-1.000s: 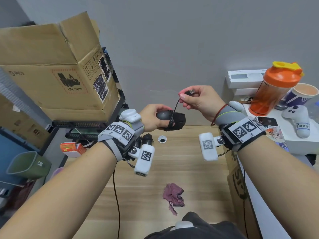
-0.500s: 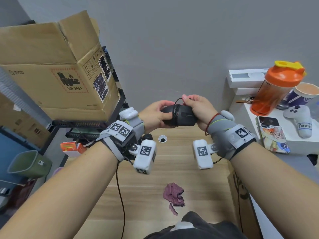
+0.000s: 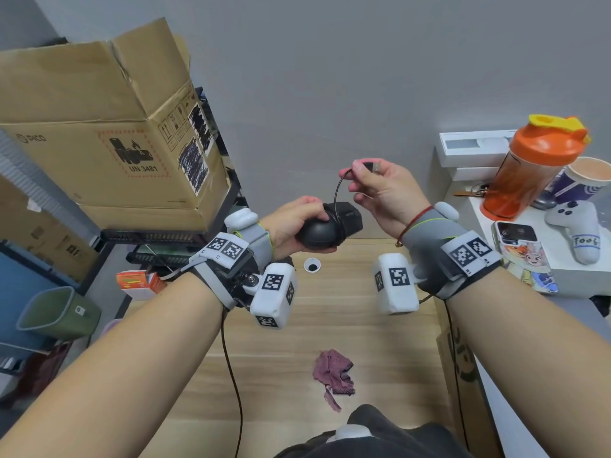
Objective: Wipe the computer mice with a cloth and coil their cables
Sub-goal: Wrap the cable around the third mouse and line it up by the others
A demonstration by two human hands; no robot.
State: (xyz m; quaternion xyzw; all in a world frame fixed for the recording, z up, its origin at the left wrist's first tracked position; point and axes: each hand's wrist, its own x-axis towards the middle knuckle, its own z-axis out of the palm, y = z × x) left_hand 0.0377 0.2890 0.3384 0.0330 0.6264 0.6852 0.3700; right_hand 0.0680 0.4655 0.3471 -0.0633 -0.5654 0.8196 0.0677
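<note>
Centre frame, above the worktop [image 3: 330, 312]: left hand [image 3: 291, 223] grips the black mouse [image 3: 325, 226], cable [image 3: 336, 196] wound round it. Right hand [image 3: 380, 190] pinches the USB plug [image 3: 372, 166]. Judged light, rigid, smooth; cable springy, best held at the plug. Cloth [image 3: 332, 370] lies lower centre.

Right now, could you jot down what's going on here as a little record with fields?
left hand: left hand grips the black mouse above the desk
right hand: right hand pinches the USB plug in its fingers
cable: cable wrapped around the mouse, a short free length arcs up to the plug
cloth: purple cloth lies crumpled on the wooden desk, untouched
right side: orange shaker bottle, paper cup, phone
left side: cardboard box on a rack
</note>
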